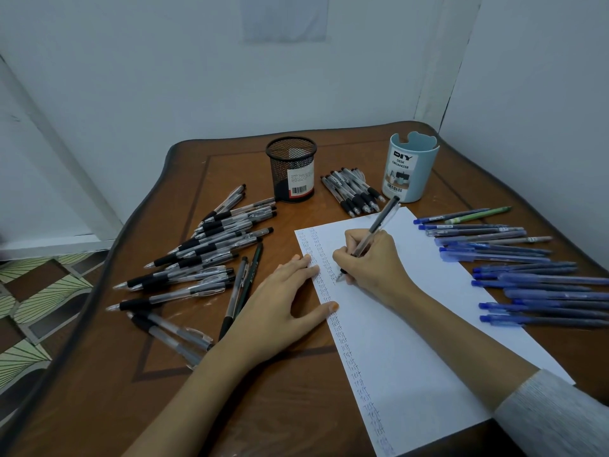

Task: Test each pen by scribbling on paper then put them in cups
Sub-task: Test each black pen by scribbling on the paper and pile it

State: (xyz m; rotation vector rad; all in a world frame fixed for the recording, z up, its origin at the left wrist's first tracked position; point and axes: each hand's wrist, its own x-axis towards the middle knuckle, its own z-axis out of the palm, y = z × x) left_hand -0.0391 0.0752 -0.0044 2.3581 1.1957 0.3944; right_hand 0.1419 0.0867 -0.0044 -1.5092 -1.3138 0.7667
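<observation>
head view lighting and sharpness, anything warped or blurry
Head view: dim, cool, even light, with only a soft shadow under the left hand and no strong glare. Head view: the wide-angle lens bows the table edge on the left. Head view: the blue cup label reads sharp, while the writing on the paper smears toward the bottom edge.
</observation>
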